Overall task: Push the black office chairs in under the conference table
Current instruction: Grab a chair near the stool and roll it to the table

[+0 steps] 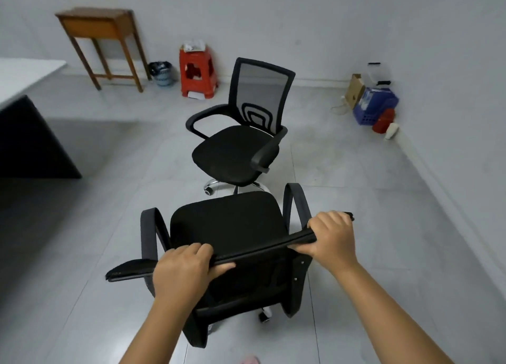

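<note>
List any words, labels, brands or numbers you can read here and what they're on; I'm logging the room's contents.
No text can be read.
Blue plastic crate by the right wall: its printed contents are too blurred.
Papers on the red plastic stool: too small to read.
Brown cardboard box: no legible print.
Two black mesh office chairs: no visible label.

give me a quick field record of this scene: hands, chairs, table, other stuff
left hand: grips top edge of near chair's backrest
right hand: grips same edge, further right
near chair: black, on open floor, not under table
far chair: black mesh back, just ahead of near chair, untouched
table: white top, dark side, at left
by the far wall: wooden stand, bin, red stool
right wall: blue basket
</note>
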A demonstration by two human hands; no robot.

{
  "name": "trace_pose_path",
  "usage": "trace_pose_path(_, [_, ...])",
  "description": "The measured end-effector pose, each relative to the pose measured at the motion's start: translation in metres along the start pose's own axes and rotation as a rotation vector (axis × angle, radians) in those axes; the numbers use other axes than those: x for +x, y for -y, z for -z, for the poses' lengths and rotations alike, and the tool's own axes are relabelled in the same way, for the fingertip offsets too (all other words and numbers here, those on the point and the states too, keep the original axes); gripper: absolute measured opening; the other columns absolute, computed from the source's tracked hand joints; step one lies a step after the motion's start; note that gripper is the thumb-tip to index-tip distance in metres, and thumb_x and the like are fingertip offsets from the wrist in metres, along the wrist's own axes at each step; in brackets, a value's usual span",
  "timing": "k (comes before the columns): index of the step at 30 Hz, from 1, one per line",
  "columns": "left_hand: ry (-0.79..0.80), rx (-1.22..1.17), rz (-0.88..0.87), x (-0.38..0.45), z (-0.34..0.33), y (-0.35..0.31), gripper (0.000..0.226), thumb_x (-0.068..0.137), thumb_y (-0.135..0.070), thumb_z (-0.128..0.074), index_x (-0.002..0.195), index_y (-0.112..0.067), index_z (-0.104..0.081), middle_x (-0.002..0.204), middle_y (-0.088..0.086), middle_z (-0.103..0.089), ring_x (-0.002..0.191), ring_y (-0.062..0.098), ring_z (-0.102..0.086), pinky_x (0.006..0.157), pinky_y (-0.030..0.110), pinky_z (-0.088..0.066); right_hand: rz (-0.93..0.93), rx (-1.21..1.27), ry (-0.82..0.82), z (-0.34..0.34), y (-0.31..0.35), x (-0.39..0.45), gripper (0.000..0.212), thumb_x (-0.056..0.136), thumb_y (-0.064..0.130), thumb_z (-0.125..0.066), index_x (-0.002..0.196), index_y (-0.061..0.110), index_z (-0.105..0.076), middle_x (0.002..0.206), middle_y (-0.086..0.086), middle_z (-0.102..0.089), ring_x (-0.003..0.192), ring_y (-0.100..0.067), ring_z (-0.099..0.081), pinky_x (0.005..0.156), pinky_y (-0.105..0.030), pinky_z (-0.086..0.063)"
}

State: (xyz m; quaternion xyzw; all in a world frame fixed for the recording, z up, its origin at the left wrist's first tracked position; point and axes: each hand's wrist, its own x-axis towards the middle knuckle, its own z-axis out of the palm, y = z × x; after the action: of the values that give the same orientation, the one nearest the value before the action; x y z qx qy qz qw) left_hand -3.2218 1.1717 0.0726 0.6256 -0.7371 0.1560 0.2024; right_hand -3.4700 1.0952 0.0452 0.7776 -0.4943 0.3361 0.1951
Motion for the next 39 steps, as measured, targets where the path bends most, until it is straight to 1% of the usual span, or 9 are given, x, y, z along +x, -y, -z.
trace_pose_path(5, [-0.053, 0.05, 0.031, 0.034, -0.022, -0.024, 0.074, 0.088, -0.064, -0.023, 0.04, -0.012, -0.046, 0.033, 0.001, -0.042, 0.028, 0.017, -0.043, 0.034, 0.022, -0.036, 0.087, 0.071, -0.019, -0.028, -0.051, 0.031, 0.073, 0.079, 0.073, -0.03, 0.046, 0.011, -0.047, 0.043, 0.0, -0.048, 0.042, -0.019, -0.047, 0.059, -0.023, -0.024])
trace_pose_path(9, [-0.11, 0.072, 0.065, 0.041, -0.036, -0.046, 0.07, 0.089, -0.061, -0.029, 0.04, -0.012, -0.042, 0.034, 0.003, -0.038, 0.028, 0.018, -0.041, 0.034, 0.022, -0.035, 0.168, 0.135, 0.028, -0.045, -0.083, 0.046, 0.073, 0.077, 0.075, -0.033, 0.045, 0.011, -0.047, 0.043, 0.0, -0.048, 0.042, -0.019, -0.047, 0.058, -0.023, -0.026])
trace_pose_path(20, [-0.067, 0.223, 0.331, 0.084, -0.047, -0.094, 0.071, 0.088, -0.064, -0.023, 0.042, -0.014, -0.044, 0.035, 0.0, -0.041, 0.03, 0.017, -0.042, 0.037, 0.02, -0.034, 0.39, 0.326, -0.036, -0.1, -0.129, 0.112, 0.076, 0.08, 0.072, -0.031, 0.041, 0.009, -0.045, 0.038, -0.004, -0.044, 0.036, -0.021, -0.043, 0.052, -0.027, -0.023])
trace_pose_path(23, [-0.068, 0.277, 0.45, 0.071, -0.048, -0.113, 0.074, 0.088, -0.065, -0.022, 0.041, -0.013, -0.046, 0.034, 0.0, -0.042, 0.03, 0.017, -0.043, 0.038, 0.022, -0.033, 0.489, 0.428, -0.086, -0.113, -0.128, 0.116, 0.075, 0.081, 0.071, -0.03, 0.04, 0.009, -0.043, 0.036, -0.004, -0.041, 0.034, -0.021, -0.041, 0.052, -0.026, -0.022])
trace_pose_path(26, [-0.077, 0.331, 0.59, 0.05, -0.047, -0.146, 0.076, 0.088, -0.064, -0.024, 0.041, -0.011, -0.05, 0.035, 0.001, -0.046, 0.03, 0.019, -0.045, 0.045, 0.021, -0.03, 0.607, 0.55, -0.106, -0.119, -0.124, 0.115, 0.074, 0.082, 0.07, -0.029, 0.041, 0.01, -0.044, 0.037, -0.003, -0.042, 0.034, -0.021, -0.042, 0.051, -0.027, -0.026])
trace_pose_path(28, [-0.078, 0.376, 0.676, 0.045, -0.048, -0.166, 0.077, 0.088, -0.064, -0.024, 0.042, -0.01, -0.052, 0.035, 0.002, -0.047, 0.031, 0.019, -0.046, 0.039, 0.021, -0.035, 0.674, 0.615, -0.103, -0.123, -0.12, 0.118, 0.075, 0.083, 0.069, -0.026, 0.041, 0.009, -0.045, 0.037, -0.005, -0.043, 0.035, -0.022, -0.043, 0.052, -0.029, -0.027])
trace_pose_path(32, [-0.094, 0.449, 0.831, 0.048, -0.046, -0.184, 0.078, 0.087, -0.065, -0.024, 0.042, -0.008, -0.053, 0.035, 0.004, -0.047, 0.031, 0.02, -0.045, 0.036, 0.023, -0.038, 0.759, 0.699, -0.102, -0.134, -0.105, 0.129, 0.077, 0.084, 0.069, -0.022, 0.043, 0.008, -0.047, 0.039, -0.007, -0.045, 0.036, -0.024, -0.044, 0.054, -0.028, -0.025])
trace_pose_path(35, [-0.094, 0.492, 0.888, 0.043, -0.042, -0.187, 0.077, 0.088, -0.064, -0.023, 0.045, -0.009, -0.055, 0.036, 0.003, -0.049, 0.032, 0.021, -0.047, 0.037, 0.022, -0.038, 0.817, 0.766, -0.085, -0.141, -0.088, 0.136, 0.079, 0.084, 0.069, -0.021, 0.045, 0.007, -0.051, 0.04, -0.007, -0.047, 0.038, -0.024, -0.046, 0.054, -0.029, -0.026])
trace_pose_path(39, [-0.041, 0.614, 0.928, 0.041, -0.032, -0.169, 0.077, 0.088, -0.064, -0.018, 0.041, -0.01, -0.048, 0.034, 0.002, -0.046, 0.031, 0.019, -0.046, 0.036, 0.022, -0.035, 0.855, 0.833, -0.099, -0.15, -0.058, 0.142, 0.078, 0.084, 0.068, -0.025, 0.044, 0.007, -0.052, 0.039, -0.007, -0.049, 0.037, -0.024, -0.047, 0.05, -0.031, -0.034])
